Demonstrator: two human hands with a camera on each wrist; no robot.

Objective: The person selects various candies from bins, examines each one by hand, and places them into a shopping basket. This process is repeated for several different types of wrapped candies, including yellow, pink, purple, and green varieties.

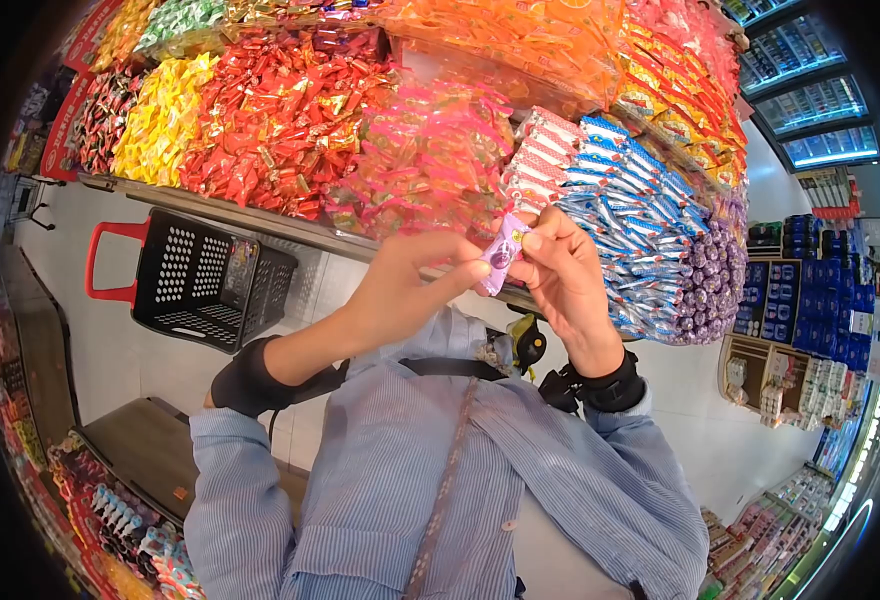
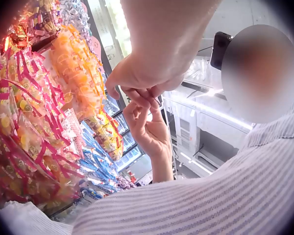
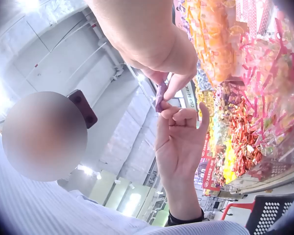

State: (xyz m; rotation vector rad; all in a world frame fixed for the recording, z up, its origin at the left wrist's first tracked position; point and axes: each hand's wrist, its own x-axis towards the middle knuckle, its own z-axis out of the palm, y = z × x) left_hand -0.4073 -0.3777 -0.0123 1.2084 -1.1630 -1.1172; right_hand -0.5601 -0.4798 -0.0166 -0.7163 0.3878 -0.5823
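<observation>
A small purple wrapped candy (image 1: 504, 254) is held between both hands in front of the chest. My left hand (image 1: 400, 285) pinches its lower left end between thumb and fingers. At the opposite end, the thumb and fingers of my right hand (image 1: 568, 272) grip the wrapper. The right wrist view shows the candy (image 3: 160, 96) as a narrow purple strip between the right hand (image 3: 171, 58) above and the left hand (image 3: 179, 142) below. From the left wrist, the hands (image 2: 152, 132) mostly hide it.
Heaped candy fills the display just beyond the hands: pink-ribboned bags (image 1: 425, 150), red-wrapped pieces (image 1: 275, 120), blue-and-white sticks (image 1: 625, 210) and purple pieces (image 1: 710, 285). A black shopping basket (image 1: 200, 275) with a red handle stands below the display's left part. Stocked shelves (image 1: 810, 300) line the right.
</observation>
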